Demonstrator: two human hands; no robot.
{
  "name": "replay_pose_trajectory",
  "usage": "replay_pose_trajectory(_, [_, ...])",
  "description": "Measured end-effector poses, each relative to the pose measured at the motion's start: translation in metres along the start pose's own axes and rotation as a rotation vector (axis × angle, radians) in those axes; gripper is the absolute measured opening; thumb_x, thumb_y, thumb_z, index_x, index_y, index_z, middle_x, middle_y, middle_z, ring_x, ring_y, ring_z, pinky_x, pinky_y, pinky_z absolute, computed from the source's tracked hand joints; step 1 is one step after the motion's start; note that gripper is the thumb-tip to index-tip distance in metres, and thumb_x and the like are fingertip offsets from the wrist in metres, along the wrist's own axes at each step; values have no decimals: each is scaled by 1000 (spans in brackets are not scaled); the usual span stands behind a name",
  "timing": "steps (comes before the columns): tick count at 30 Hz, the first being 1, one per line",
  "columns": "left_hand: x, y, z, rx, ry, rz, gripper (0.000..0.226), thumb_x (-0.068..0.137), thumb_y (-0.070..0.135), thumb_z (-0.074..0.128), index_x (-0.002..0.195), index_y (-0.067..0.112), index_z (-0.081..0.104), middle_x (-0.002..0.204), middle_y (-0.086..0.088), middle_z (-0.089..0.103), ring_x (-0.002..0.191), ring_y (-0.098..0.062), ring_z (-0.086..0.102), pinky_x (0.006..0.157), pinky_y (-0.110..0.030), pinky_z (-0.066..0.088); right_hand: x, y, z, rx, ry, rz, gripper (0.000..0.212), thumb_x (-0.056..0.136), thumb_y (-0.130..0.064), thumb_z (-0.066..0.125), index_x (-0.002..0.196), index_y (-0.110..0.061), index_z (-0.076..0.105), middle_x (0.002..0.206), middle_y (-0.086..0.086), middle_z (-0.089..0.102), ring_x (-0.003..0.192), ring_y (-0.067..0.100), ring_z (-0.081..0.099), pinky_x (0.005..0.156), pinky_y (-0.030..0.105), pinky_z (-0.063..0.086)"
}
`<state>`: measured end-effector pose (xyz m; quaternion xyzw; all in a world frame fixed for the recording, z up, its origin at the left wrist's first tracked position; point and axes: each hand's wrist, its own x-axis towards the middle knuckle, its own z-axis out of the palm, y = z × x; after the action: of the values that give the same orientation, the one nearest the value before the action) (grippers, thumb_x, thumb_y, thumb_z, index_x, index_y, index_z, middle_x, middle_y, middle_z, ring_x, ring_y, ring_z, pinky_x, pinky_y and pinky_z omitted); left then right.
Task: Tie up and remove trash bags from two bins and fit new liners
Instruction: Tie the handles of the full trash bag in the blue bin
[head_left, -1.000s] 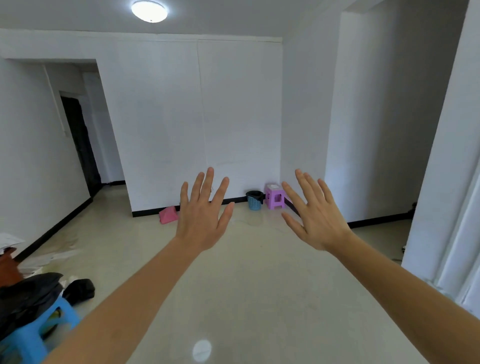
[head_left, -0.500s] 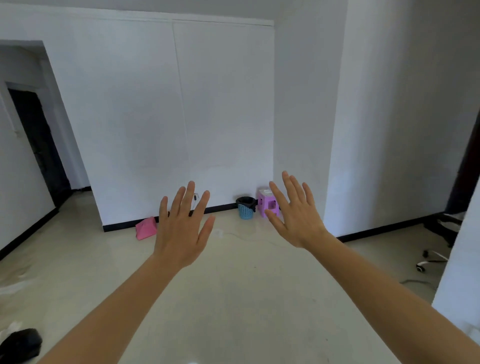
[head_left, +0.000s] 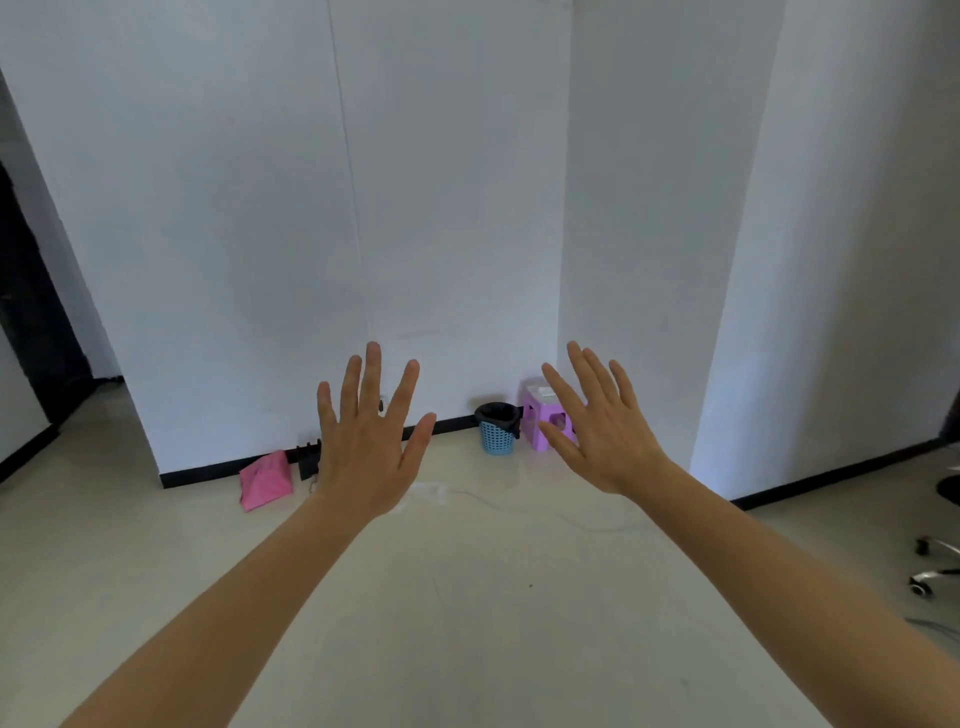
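A small blue lattice bin (head_left: 497, 435) with a black bag folded over its rim stands on the floor against the far white wall. Both my arms are stretched out in front of me at chest height. My left hand (head_left: 370, 441) is open with fingers spread, its back toward me, well short of the bin and to its left. My right hand (head_left: 597, 427) is open too, fingers spread, and it overlaps a purple stool in the picture. Neither hand holds anything. Only one bin is in view.
A purple plastic stool (head_left: 539, 418) stands just right of the bin in the wall corner. A pink object (head_left: 265, 480) and a dark object (head_left: 307, 461) lie by the baseboard at left. A white cord (head_left: 519, 506) trails across the floor. An office chair base (head_left: 937, 566) is at the right edge.
The view has swung right and moved closer to the far wall; the bin and stool look larger. The dark doorway has slid to the left edge. Both hands stay raised and open.
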<state>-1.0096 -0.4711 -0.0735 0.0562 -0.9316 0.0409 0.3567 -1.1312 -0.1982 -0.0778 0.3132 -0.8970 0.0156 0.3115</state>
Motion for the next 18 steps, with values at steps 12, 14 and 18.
replay_pose_trajectory(12, [231, -10, 269, -20, -137, 65, 66, 100, 59, 9, 158, 27, 12, 165, -12, 0, 152, -33, 7, 118, -62, 9, 201, 146, 242, -23, -70, 90, 72, 100, -60, 18, 159, -19, 14, 166, 17, 2, 153, 33, 9, 123, 52, 10])
replay_pose_trajectory(14, [273, -20, 300, -11, -143, 74, 65, 100, 58, 11, 158, 27, 13, 165, -11, 1, 152, -32, 7, 118, -62, 9, 250, 168, 270, -22, -88, 122, 74, 98, -60, 13, 159, -17, 13, 165, 18, 3, 152, 35, 10, 123, 53, 10])
replay_pose_trajectory(18, [345, -58, 357, -15, -116, 62, 63, 101, 56, 15, 156, 26, 21, 165, -12, 9, 151, -33, 12, 118, -62, 10, 344, 184, 330, 33, -103, 195, 72, 100, -57, 16, 159, -17, 11, 165, 18, 1, 153, 35, 8, 123, 52, 7])
